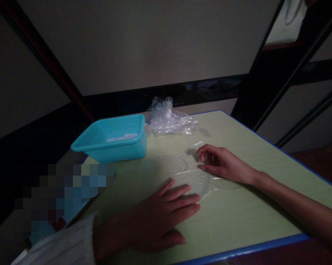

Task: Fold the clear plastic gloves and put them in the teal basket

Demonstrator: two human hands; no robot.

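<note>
A clear plastic bag lies flattened on the pale green table, so thin that its edges are hard to follow. My left hand rests over its near side, palm down with the fingers spread. Near the bag's right side is my right hand, lying on its side with fingers loosely curled. A gap shows between its thumb and fingertips, and nothing is visible in it.
A turquoise plastic basin stands at the table's back left with something white inside. Beside it is a heap of crumpled clear plastic bags. Panelled doors rise behind the table. A blurred-out patch covers something at the left.
</note>
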